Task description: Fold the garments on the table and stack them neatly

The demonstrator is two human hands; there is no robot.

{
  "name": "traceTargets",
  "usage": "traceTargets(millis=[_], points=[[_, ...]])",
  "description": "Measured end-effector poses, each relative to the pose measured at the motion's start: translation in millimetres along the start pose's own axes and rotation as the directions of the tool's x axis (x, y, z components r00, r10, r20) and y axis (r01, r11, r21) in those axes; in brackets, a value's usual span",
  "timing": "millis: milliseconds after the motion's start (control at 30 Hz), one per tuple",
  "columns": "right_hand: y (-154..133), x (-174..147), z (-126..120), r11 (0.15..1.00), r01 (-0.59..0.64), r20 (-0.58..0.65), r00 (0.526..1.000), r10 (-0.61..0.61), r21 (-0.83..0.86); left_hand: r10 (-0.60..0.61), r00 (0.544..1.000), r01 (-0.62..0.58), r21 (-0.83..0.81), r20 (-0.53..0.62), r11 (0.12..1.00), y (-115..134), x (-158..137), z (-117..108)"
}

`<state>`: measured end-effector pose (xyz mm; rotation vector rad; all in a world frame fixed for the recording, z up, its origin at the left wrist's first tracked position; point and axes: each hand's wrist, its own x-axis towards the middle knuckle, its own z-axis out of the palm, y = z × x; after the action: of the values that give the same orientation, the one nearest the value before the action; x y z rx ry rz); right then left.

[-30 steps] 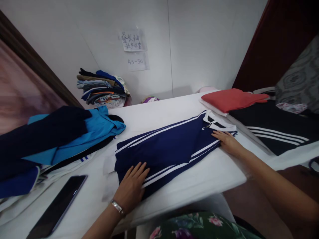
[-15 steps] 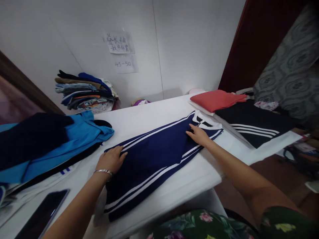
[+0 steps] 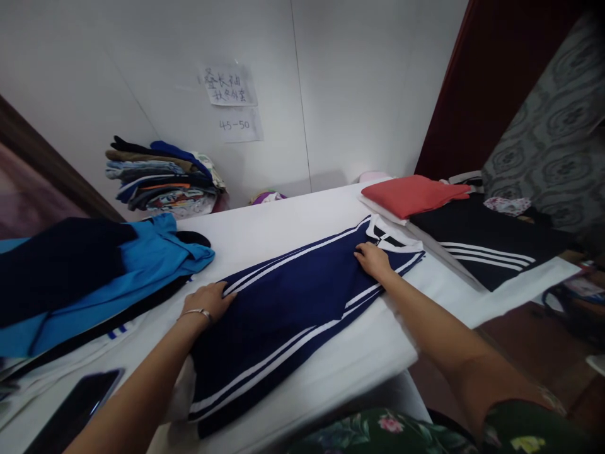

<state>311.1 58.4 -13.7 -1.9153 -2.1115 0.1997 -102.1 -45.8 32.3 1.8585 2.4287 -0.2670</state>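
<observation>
A navy top with a white collar and double white stripes lies folded long and narrow across the white table. At its left end, my left hand, with a bracelet at the wrist, has its fingers closed at the far striped edge; the fingertips are partly hidden. Just below the collar, my right hand rests on the top with curled fingers, thumb and forefinger close together on the cloth.
Blue and dark clothes lie heaped at left, above a phone. A stack of folded clothes stands behind. A folded red garment and a black striped garment lie at right. Paper signs hang on the wall.
My right hand's fingers have drawn in from a spread pose to a curled one near the collar. My left hand stays at the edge, and the view has shifted slightly.
</observation>
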Motion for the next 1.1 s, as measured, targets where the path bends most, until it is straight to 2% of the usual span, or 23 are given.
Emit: traceTargets(millis=[67, 167, 233, 367, 533, 700, 800, 967, 1100], points=[[2.4, -0.2, 1.8, 0.999, -0.005, -0.034, 0.999, 0.006, 0.038, -0.037, 0.999, 0.039, -0.093, 0.021, 0.995, -0.2, 6.0, -9.9], [4.9, -0.7, 3.8, 0.997, 0.009, -0.099, 0.995, -0.002, 0.071, -0.08, 0.995, 0.068, -0.181, -0.062, 0.981, 0.7, 13.2, -16.6], [5.7, -0.3, 4.6, 0.997, 0.019, -0.104, 0.995, -0.012, 0.07, -0.08, 0.995, 0.071, -0.162, -0.052, 0.984, 2.0, 16.6, -12.0], [7.7, 2.9, 5.2, 0.996, 0.008, -0.059, 0.998, -0.003, 0.084, -0.074, 0.996, 0.08, -0.102, 0.059, 0.992, 4.4, 19.7, 5.6], [13.4, 6.7, 7.4, 0.981, -0.019, -0.061, 0.998, 0.031, 0.193, -0.07, 0.997, 0.067, -0.119, -0.021, 0.991, 6.7, 14.6, 9.6], [24.5, 13.1, 9.2, 0.934, -0.023, -0.176, 0.98, 0.091, 0.355, -0.079, 0.992, 0.066, -0.13, -0.099, 0.989, 10.2, 9.6, 7.6], [32.8, 25.5, 2.1, 0.929, -0.062, -0.215, 0.965, 0.149, 0.365, -0.079, 0.992, 0.064, -0.137, -0.103, 0.989, 10.7, 10.0, 8.1], [34.5, 58.3, -16.0, 0.941, -0.168, -0.15, 0.964, 0.218, 0.293, -0.066, 0.992, 0.046, -0.18, -0.108, 0.983, 11.2, 10.9, 7.7], [25.4, 81.9, -18.6, 0.928, -0.289, -0.046, 0.95, 0.308, 0.236, -0.08, 0.99, 0.056, -0.19, -0.119, 0.98, 12.3, 10.3, 7.2]])
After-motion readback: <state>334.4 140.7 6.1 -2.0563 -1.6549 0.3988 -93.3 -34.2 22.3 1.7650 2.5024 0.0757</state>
